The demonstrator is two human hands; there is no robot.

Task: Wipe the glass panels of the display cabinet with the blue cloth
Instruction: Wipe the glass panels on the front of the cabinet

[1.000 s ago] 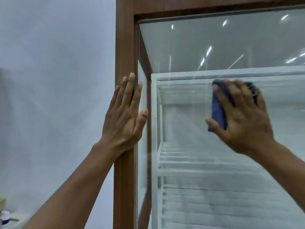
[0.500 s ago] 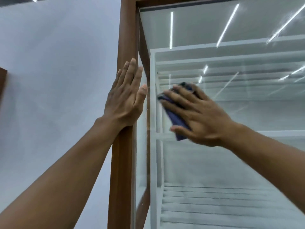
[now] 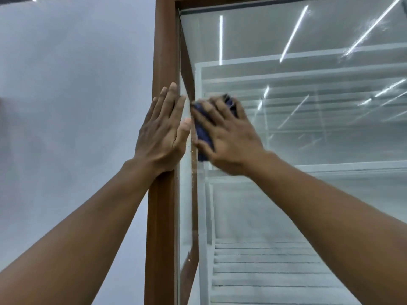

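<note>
A plain wall [image 3: 66, 106] fills the left side. The left hand [image 3: 163, 133] lies flat on the brown post [image 3: 161, 227], fingers straight and together, and its thumb reaches over the post's right edge. Just right of the post runs a narrow side pane [image 3: 185, 205]. The cloth [image 3: 202, 130] sits at the left edge of the front glass [image 3: 308, 194], close beside the left thumb. It is pressed to the pane under the right hand [image 3: 231, 142]. That hand is blurred, with its fingers spread and fairly straight over the cloth, not curled round it. The post and the left hand bound the cloth on its left. The glass stretches wide to the right, up to the top rail [image 3: 264, 2] and downwards. White slatted shelves [image 3: 264, 265] show behind it, and light strips are reflected in it.
</note>
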